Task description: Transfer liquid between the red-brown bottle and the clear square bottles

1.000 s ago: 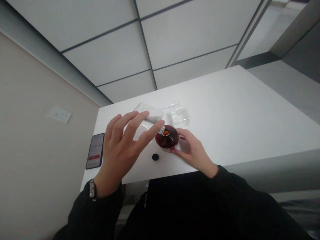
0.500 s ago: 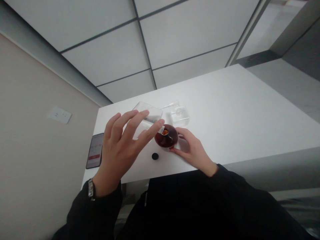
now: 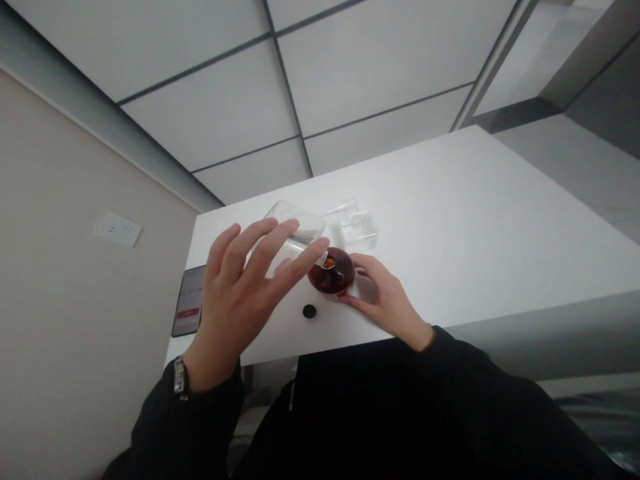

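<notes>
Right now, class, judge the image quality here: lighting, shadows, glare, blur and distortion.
Head view: soft light, with a faint shadow by the right hand; small highlights on the dark red bottle; pale glare on the white table washing out the clear box.
Head view: phone text too soft to read surely; strongly slanting room lines, suggesting wide-angle distortion.

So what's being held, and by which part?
The left hand grips a clear bottle around its body; the right holds the red vessel's side.

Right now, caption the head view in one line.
Left hand tips a clear bottle at the mouth of a dark red round vessel, steadied by the right hand.
</notes>
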### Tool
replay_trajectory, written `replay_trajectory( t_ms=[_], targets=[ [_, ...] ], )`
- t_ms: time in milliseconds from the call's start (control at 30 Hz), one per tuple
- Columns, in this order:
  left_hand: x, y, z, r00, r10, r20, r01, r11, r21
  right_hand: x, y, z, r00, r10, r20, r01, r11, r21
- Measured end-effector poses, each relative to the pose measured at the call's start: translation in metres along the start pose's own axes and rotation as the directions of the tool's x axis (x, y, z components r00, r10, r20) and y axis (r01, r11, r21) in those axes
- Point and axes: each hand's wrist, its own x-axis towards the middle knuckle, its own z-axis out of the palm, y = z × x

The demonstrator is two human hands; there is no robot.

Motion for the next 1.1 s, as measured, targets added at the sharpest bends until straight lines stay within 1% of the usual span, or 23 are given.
replay_trajectory(
  t_ms=[367,600,800,933,1100],
  targets=[
    [-0.0008,0.0002,0.0002,1.000,-0.014,0.003,0.014,1.000,-0.012,0.0001,-0.0005,-0.0004,1.000,0.015,0.008,-0.015,1.000,0.006],
    [0.0005,0.0004,-0.0007,0.999,-0.031,0.006,0.032,0.996,-0.084,-0.0001,0.0001,-0.0004,1.000,0.021,0.010,-0.021,1.000,0.009],
    [0.0008,0.0002,-0.0013,1.000,0.006,0.009,-0.006,1.000,0.000,0.0003,0.0000,-0.0005,1.000,0.014,0.008,-0.015,1.000,0.009],
    [0.0008,0.0003,-0.0021,1.000,0.007,0.022,-0.007,1.000,0.016,0.0002,0.0005,0.0002,1.000,0.013,0.005,-0.013,1.000,0.007],
    [0.0011,0.0002,-0.0019,1.000,0.016,0.005,-0.017,0.999,0.031,0.0000,0.0005,0.0004,1.000,0.014,0.001,-0.014,1.000,0.010]
  ],
)
